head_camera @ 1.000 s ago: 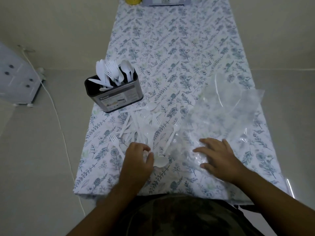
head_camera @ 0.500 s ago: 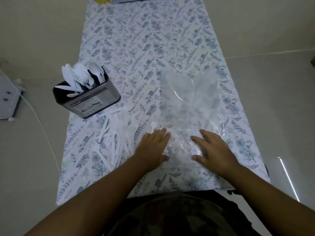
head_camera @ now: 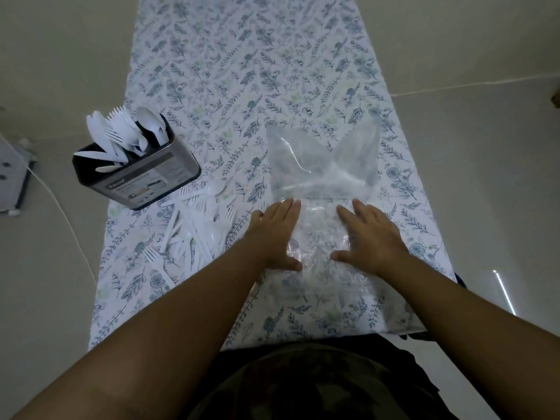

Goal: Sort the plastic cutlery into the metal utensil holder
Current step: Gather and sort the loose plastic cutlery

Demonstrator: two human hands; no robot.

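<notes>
A metal utensil holder with a label stands at the table's left edge, tilted in view, holding several white forks, spoons and knives. A loose pile of white plastic cutlery lies on the cloth just in front of it. A clear plastic bag lies flat right of the pile. My left hand and my right hand press flat on the bag's near part, fingers extended, holding nothing.
The table carries a blue floral cloth and is narrow, with floor on both sides. A white cable runs on the floor at left beside a grey device. My camouflage shirt fills the bottom edge.
My left hand left the cutlery pile and moved right onto the bag. Both hands have flattened the crumpled bag against the table. My head view shifted right.
</notes>
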